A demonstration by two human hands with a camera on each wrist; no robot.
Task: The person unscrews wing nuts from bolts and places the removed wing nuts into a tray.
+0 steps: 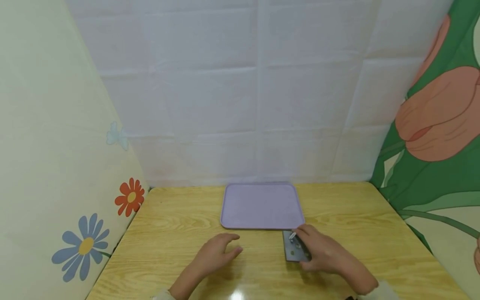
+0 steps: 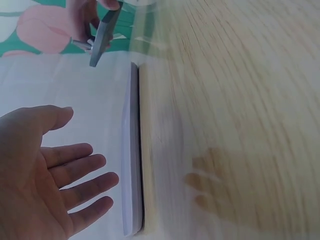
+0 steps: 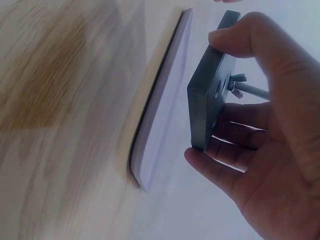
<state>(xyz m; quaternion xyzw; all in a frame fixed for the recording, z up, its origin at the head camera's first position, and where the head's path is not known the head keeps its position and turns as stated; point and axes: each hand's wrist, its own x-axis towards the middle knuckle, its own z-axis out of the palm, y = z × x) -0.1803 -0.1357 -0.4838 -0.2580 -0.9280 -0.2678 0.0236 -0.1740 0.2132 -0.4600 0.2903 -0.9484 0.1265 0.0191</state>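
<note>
My right hand (image 1: 325, 251) grips a dark grey rectangular plate (image 1: 289, 249) by its edges, thumb on one side and fingers on the other. Several holes show in the plate's face. A threaded bolt (image 3: 256, 91) with a wing nut (image 3: 237, 84) stands out from it in the right wrist view. The plate is held above the table, just in front of the purple tray's right corner. To its left, my left hand (image 1: 215, 255) hovers over the wood with fingers apart and nothing in it; its palm (image 2: 30, 195) shows in the left wrist view.
A shallow purple tray (image 1: 262, 206) lies at the table's back, near the white cloth wall (image 1: 240, 104). The wood-grain table (image 1: 180, 221) reaches flower-printed cloths on the left (image 1: 45, 137) and right (image 1: 442, 175).
</note>
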